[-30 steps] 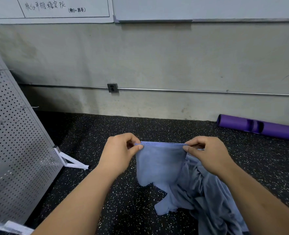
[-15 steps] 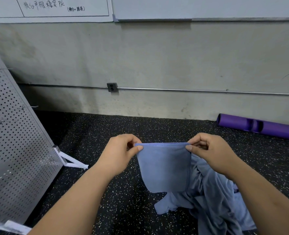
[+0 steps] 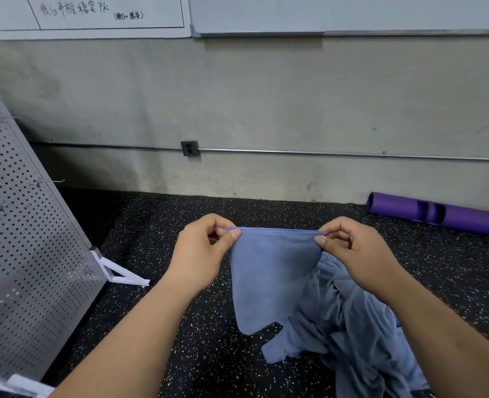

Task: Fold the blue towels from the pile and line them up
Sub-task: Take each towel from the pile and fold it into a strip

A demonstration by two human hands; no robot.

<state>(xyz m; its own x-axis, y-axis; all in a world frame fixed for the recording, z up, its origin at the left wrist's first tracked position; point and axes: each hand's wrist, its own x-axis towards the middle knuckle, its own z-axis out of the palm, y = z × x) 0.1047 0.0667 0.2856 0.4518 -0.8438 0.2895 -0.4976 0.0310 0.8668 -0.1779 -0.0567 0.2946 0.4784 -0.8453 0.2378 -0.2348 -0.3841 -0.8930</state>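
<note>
A blue towel [image 3: 269, 277] hangs in the air in front of me, stretched taut along its top hem. My left hand [image 3: 206, 254] pinches the hem's left corner between thumb and fingers. My right hand [image 3: 355, 254] pinches the right corner the same way. The towel's lower edge dangles free just above the floor. Behind and below it, under my right forearm, lies a rumpled pile of blue towels [image 3: 361, 334] on the black speckled floor [image 3: 197, 340].
A grey perforated panel [image 3: 22, 254] on a white foot [image 3: 122, 274] leans at the left. A purple roll [image 3: 444, 215] lies by the wall at the right. The concrete wall carries a conduit pipe and an outlet [image 3: 190, 148].
The towel was lifted free of the pile and now hangs flat. Both hands keep their pinch on the hem and have spread slightly apart.
</note>
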